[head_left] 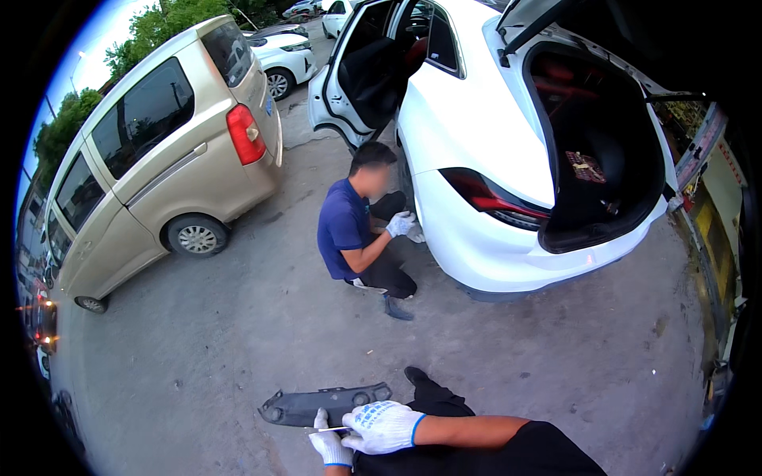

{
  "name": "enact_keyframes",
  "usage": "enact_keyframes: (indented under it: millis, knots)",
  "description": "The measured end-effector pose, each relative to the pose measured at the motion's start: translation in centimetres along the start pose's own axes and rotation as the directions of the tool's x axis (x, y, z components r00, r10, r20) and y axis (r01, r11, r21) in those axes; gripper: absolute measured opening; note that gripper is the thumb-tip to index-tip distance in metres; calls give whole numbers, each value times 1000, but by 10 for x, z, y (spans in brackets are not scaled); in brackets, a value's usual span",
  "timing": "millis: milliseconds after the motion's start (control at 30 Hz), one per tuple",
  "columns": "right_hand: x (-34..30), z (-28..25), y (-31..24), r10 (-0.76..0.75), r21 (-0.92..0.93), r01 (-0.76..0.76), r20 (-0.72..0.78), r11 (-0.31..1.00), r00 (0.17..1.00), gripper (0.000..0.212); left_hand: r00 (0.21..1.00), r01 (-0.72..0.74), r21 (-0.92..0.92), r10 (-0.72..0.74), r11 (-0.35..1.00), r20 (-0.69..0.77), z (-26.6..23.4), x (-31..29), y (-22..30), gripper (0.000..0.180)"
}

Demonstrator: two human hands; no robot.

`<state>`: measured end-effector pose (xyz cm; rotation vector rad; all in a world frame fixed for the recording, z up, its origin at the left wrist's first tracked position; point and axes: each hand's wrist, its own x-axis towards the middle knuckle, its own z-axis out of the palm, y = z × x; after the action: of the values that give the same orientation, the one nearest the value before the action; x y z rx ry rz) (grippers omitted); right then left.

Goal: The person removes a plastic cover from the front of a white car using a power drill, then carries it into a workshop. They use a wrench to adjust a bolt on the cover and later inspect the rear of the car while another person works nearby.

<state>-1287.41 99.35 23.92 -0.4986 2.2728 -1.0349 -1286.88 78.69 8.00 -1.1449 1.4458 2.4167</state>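
Both hands wear white knitted gloves and are close together at the bottom middle. My right hand point(384, 428), with blue print on the back of its glove, is closed around one end of a thin pale rod-like tool point(325, 430). Just to its left, my left hand point(332, 449) has its thumb raised beside the rod and its fingers curled; what they hold is hidden. Beyond the hands lies a long dark grey plastic car panel point(305, 407) with round recesses, seemingly on the ground. The gloves cover part of its near edge.
A co-worker in a blue shirt point(340, 226) and white gloves squats by the rear wheel of a white car point(468, 238), whose rear door and tailgate stand open. A beige van point(171, 151) is parked at the left. My dark trouser leg and shoe point(425, 389) extend forward.
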Motion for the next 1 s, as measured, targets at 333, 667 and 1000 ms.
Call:
enact_keyframes:
  millis: [333,667,1000]
  knots:
    - [-2,2,-6,6,25,-7,36,1000,999,46,992,118,-65,-115,991,46,-3,-4,2,23]
    - [1,17,2,-32,-7,32,-7,999,999,50,999,50,-33,-50,998,8,-11,-4,-3,35]
    - [-7,7,-8,-19,15,18,70,1000,997,48,989,141,14,-141,990,-34,-15,3,-1,24]
